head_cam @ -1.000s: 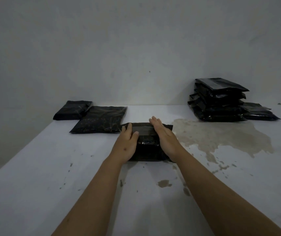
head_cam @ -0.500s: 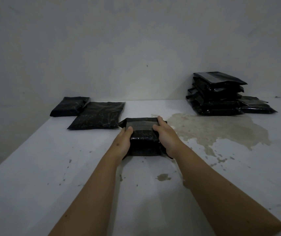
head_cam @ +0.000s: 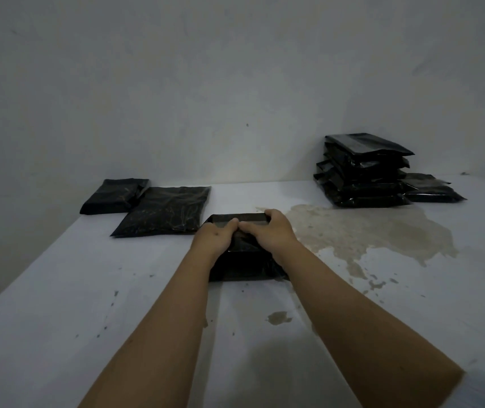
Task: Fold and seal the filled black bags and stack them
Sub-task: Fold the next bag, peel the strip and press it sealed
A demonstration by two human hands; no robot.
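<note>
The left grip (head_cam: 216, 238) lies on the near-left top of the bag (head_cam: 245, 262) at the centre of the frame, fingers curled over it and pressing on the folded flap; the right grip (head_cam: 272, 235) covers the bag's right half, its fingers hooked over the far right corner. Both are clamped on this one bag, fingertips almost meeting at its middle.

The bag sits flat on the desk (head_cam: 88, 290), directly under and ahead of both hands, its long axis running away from the viewer. The finished stack (head_cam: 365, 172) stands at the right of the frame, well apart from the bag and up against the wall (head_cam: 235, 83), so I judge the right hand the nearer one for carrying the bag there. Whether the seal is fully pressed down cannot be told in this dim light.

At the left of the frame lie two more bags: a small one (head_cam: 114, 195) furthest left, and a flat one (head_cam: 164, 210) just beside it, its near corner close to the held bag. Another bag (head_cam: 432, 191) lies to the right of the stack.

The desk is pale, speckled, with a broad brownish stain (head_cam: 368, 234) between the held bag and the stack. The wall is bare grey.
</note>
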